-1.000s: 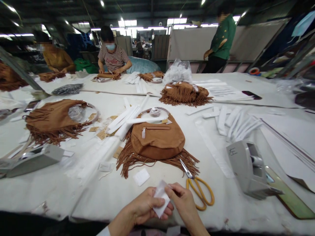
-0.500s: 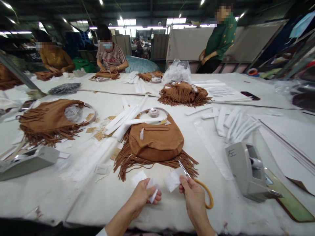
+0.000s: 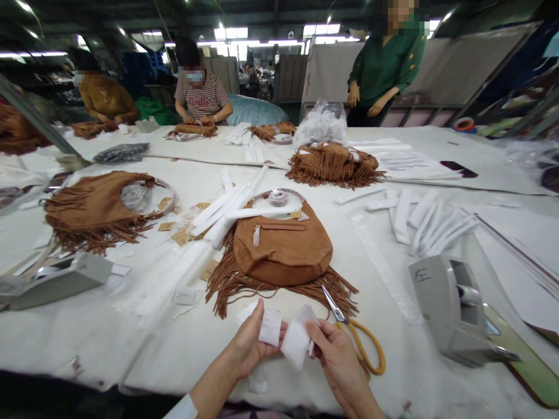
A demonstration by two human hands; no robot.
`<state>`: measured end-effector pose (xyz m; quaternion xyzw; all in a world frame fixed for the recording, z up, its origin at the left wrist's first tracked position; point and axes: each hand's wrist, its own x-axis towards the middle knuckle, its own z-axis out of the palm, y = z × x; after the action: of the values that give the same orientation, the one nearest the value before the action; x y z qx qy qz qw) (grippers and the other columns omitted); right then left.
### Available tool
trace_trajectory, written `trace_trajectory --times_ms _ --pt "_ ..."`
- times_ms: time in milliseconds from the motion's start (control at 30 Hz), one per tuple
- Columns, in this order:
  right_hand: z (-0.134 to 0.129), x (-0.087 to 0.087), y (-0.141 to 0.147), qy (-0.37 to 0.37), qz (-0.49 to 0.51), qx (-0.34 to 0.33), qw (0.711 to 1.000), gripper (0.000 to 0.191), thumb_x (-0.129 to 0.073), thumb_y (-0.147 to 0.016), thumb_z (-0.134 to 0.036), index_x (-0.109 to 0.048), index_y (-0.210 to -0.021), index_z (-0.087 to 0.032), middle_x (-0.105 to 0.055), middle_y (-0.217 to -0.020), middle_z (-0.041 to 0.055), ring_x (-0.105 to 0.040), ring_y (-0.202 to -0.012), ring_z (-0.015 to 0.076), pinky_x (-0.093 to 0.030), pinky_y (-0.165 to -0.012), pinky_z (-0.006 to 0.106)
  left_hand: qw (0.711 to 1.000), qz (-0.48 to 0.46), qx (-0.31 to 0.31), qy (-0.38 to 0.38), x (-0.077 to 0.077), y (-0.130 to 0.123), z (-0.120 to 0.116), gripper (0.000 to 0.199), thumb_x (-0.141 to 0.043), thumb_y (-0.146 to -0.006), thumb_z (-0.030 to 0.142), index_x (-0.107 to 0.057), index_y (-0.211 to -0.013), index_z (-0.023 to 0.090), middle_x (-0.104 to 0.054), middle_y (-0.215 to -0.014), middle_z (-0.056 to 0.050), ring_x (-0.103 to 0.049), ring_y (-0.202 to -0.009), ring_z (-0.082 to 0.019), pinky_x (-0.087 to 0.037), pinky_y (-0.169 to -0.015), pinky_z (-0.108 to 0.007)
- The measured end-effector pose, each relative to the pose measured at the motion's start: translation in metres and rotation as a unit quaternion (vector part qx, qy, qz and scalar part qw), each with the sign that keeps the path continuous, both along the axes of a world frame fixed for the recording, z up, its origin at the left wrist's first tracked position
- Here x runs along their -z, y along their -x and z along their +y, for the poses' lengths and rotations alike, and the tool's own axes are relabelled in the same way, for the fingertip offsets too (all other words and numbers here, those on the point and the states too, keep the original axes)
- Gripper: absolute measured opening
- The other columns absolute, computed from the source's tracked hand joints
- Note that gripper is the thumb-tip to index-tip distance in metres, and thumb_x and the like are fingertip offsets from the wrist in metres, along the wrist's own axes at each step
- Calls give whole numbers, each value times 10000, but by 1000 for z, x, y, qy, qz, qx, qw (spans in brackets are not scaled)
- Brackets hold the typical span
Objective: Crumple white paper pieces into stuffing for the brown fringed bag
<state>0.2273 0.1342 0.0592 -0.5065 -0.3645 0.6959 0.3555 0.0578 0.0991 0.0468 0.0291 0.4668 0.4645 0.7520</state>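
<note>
A brown fringed bag point(image 3: 283, 247) lies on the white table, its zip pocket facing up. In front of it my left hand point(image 3: 253, 340) is palm up, with a small white piece point(image 3: 270, 327) held against its fingers. My right hand point(image 3: 334, 349) pinches another thin white piece point(image 3: 297, 340) between thumb and fingers, close to the left fingertips. Scissors with yellow handles point(image 3: 367, 343) lie just beyond and beside my right hand, blades pointing at the fringe.
Grey tape dispensers stand at right point(image 3: 449, 308) and left point(image 3: 74, 282). A second fringed bag point(image 3: 87, 203) lies at the left, and another point(image 3: 334, 166) farther back. White strips point(image 3: 428, 221) lie at the right. Several people are across the table.
My hands have come closer together, bringing the two white pieces nearly against each other. The scissors now show more fully beside my right hand. The person in green has turned and lowered their hands.
</note>
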Motion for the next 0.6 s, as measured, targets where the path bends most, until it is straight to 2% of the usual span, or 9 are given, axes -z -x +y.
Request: trace_trajectory --times_ms 100,200,300,367,433,600 --pt "-3 1 6 -52 -60 -12 997 424 -724 -675 -571 -691 -706 -149 -572 -545 -11 -445 -488 98 -353 -466 223 996 -48 47 -54 -7 -1 -3 520 -462 -841 626 -569 -1002 144 -679 -872 -82 -640 -728 -163 -504 -634 -260" --pt "-3 5 13 -77 -100 -25 992 470 -695 -671 -611 -716 -765 -151 -597 -542 -4 -484 -490 124 -385 -477 244 991 -21 80 -103 -16 -3 -9 357 -633 -773 349 -570 -1065 154 -682 -942 -79 -647 -805 -173 -510 -679 -260" --pt "-4 10 16 -79 -114 -57 989 547 -679 -643 -655 -722 -837 -146 -618 -517 11 -526 -468 159 -419 -471 273 986 27 95 -135 -19 -7 -13 420 -634 -645 99 -579 -1057 159 -683 -961 -64 -650 -840 -172 -505 -705 -245" --pt "-3 13 16 -82 -121 -60 987 596 -661 -645 -674 -709 -912 -143 -631 -512 20 -558 -463 185 -447 -476 296 984 44 102 -137 -18 -8 -14 416 -599 -634 68 -588 -1040 156 -685 -948 -58 -650 -836 -159 -500 -717 -230" --pt "-2 16 15 -89 -138 -35 986 624 -653 -646 -681 -689 -956 -140 -643 -525 29 -576 -473 201 -471 -487 315 985 50 110 -126 -15 -7 -15 401 -588 -644 75 -589 -1038 155 -684 -959 -57 -652 -843 -156 -502 -742 -233" --pt "7 14 12 -89 -162 34 982 616 -657 -606 -721 -677 -840 -151 -651 -585 47 -564 -479 185 -463 -460 304 990 48 97 -93 -6 -2 -16 452 -626 -618 81 -574 -1060 162 -671 -1031 -65 -652 -893 -178 -511 -791 -269"
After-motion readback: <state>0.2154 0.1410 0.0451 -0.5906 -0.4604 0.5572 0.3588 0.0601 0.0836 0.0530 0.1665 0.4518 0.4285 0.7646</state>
